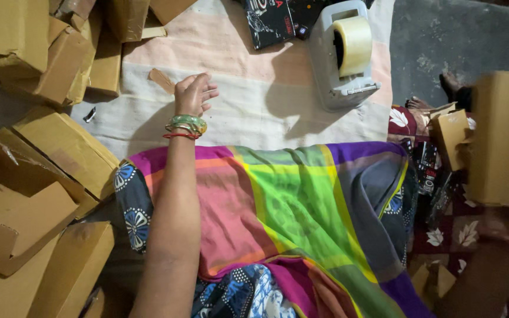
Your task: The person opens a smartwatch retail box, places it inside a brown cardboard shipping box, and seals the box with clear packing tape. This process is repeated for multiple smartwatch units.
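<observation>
A: Many flattened and half-folded brown cardboard boxes (36, 176) lie heaped at your left, their flaps loose and, as far as I can see, untaped. Your left hand (194, 94) reaches forward over the pale striped cloth (254, 88), fingers loosely spread and holding nothing, just beside a small brown scrap of cardboard (161, 79).

B: And my right hand?

A: It shows only as a blur at the right edge. A large brown carton (505, 138) is raised there, but I cannot tell whether the hand grips it or merely props it.

B: How far along does the packing look?

A: Early to middling, I judge. A grey tape dispenser (343, 56) with a full pale roll stands ahead on the cloth, well apart from your left hand and untouched. Black printed packs (269, 20) lie at the cloth's far edge, and more dark packs (426, 168) sit by a small open carton (450, 132) at your right. Your lap is covered by a bright fabric (284, 206) checked in pink, green and purple.
</observation>
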